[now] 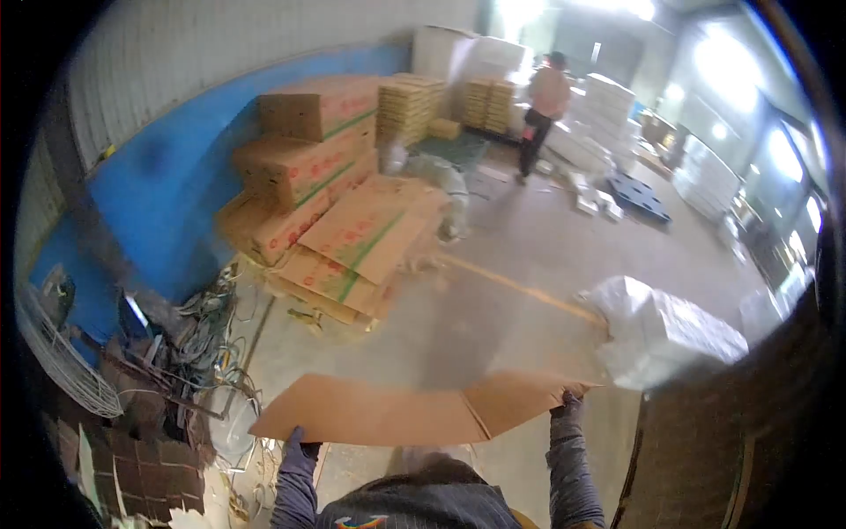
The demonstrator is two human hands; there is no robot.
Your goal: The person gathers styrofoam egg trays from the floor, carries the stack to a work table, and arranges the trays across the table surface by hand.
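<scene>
In front of my body a brown cardboard box blank (379, 413) is held up, creased toward its right side so that the two panels meet at an angle. My left hand (302, 441), in a dark glove, grips its lower left edge. At the right end my right hand (569, 406), also dark-gloved, is closed on the edge of the shorter panel. The fingers on the far side of the cardboard are partly hidden. Beyond it, a pile of flat printed cartons (370, 234) lies on the floor.
Stacked printed boxes (308, 163) stand along the blue wall. Tangled cables and wire (198, 353) lie at the left. A plastic-wrapped white bundle (670, 331) sits at the right. Farther back are a person (546, 101) and a blue pallet (639, 196).
</scene>
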